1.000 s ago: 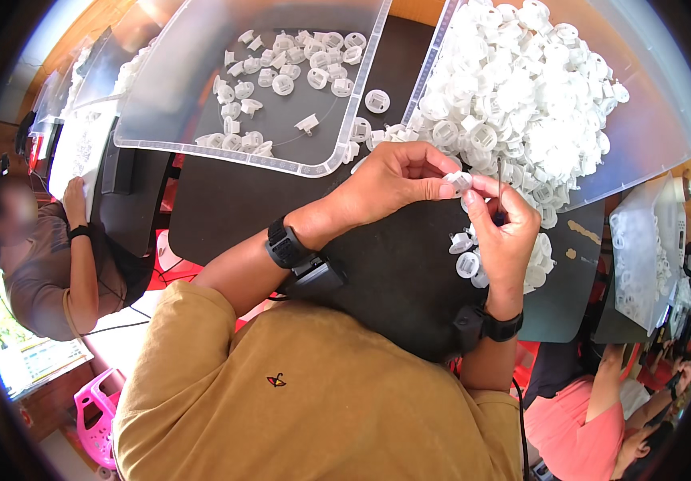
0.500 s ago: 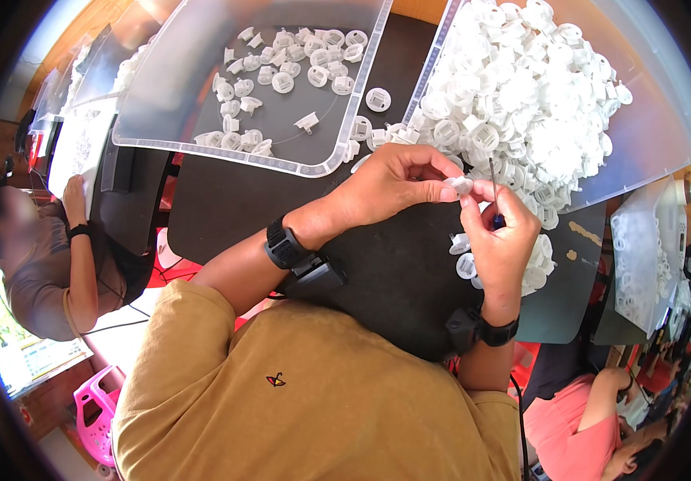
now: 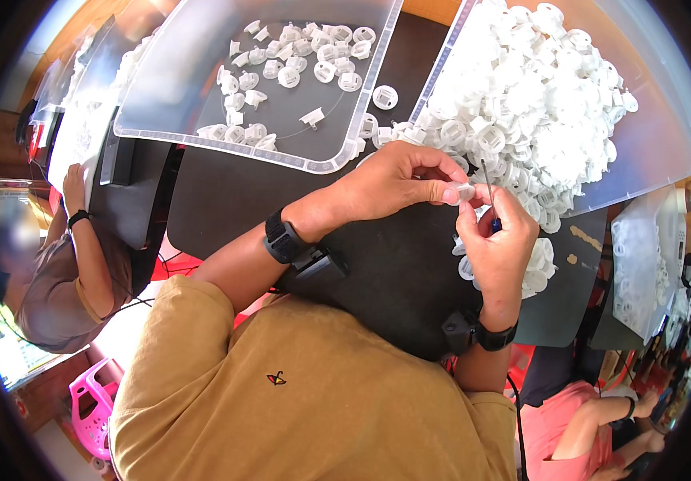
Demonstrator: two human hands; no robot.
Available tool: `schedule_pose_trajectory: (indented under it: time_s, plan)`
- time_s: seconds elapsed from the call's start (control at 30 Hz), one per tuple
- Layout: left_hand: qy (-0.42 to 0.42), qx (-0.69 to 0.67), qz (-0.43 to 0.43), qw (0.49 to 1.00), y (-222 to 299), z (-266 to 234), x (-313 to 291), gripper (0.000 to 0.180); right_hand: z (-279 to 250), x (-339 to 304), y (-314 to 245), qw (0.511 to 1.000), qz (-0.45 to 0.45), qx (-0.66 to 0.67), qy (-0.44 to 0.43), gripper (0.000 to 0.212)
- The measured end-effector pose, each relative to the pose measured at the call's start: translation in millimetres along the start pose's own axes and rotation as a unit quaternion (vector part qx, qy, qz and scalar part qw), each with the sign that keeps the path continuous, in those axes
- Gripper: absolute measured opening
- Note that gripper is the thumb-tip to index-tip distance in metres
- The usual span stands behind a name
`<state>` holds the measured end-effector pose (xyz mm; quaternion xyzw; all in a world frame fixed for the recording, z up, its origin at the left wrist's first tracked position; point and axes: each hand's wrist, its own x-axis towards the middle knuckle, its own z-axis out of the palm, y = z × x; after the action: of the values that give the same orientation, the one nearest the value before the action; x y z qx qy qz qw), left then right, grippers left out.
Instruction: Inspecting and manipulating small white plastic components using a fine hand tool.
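A small round white plastic part [image 3: 464, 192] is pinched between the thumb and fingers of my left hand [image 3: 398, 184]. My right hand [image 3: 502, 232] is closed beside it, its thumb and forefinger meeting the part's right side. That same hand also grips a small screwdriver [image 3: 486, 178], its thin metal shaft pointing up and its dark blue handle mostly hidden in the palm. Just beyond both hands rises a big heap of similar white parts [image 3: 522, 96]. A few more parts [image 3: 539, 260] lie on the table by my right wrist.
At the left a clear plastic bin [image 3: 305, 166] holds scattered white parts. Another clear bin [image 3: 642, 188] surrounds the heap. One loose part [image 3: 385, 97] lies between them on the dark table [image 3: 233, 184]. Co-workers sit at left [image 3: 65, 280] and lower right [image 3: 570, 425].
My hands keep nearly the same hold, with only slight finger movement. The view has shifted a little. The co-worker at left has leaned, and the lower-right person's arms have moved.
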<state>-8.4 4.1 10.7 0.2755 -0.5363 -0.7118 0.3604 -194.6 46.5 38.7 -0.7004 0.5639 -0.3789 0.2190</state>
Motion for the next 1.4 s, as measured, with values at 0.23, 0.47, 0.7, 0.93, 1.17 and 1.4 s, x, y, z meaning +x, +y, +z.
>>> schedule_pose_trajectory:
  time_s: [0.23, 0.47, 0.7, 0.93, 1.17, 1.4]
  plan:
    - [-0.001, 0.041, -0.008, 0.999, 2.4, -2.0, -0.1, 0.023, 0.0, 1.0, -2.6, 0.999, 0.017, 0.012, -0.024, 0.016]
    - [-0.002, 0.084, 0.014, 0.996, 4.4, -1.2, -0.4, 0.021, 2.8, 0.4, 0.8, 1.0, 0.021, 0.0, -0.021, 0.016]
    - [-0.001, 0.085, 0.014, 0.996, 0.6, -2.0, -0.5, 0.022, 4.1, -0.4, -1.6, 0.999, 0.024, 0.007, -0.02, 0.015]
    - [0.011, 0.099, 0.04, 0.994, -0.4, -0.7, -1.1, 0.023, 7.8, -2.1, 0.5, 1.0, 0.0, -0.022, -0.003, 0.011]
    - [-0.018, 0.097, -0.001, 0.995, 5.1, -2.6, -0.2, 0.024, -2.6, 1.4, 0.7, 0.999, 0.024, 0.009, -0.043, 0.009]
    - [-0.021, 0.098, 0.0, 0.995, 2.6, -4.7, 0.0, 0.026, -1.1, 0.1, 2.0, 0.998, 0.021, 0.024, -0.046, 0.009]
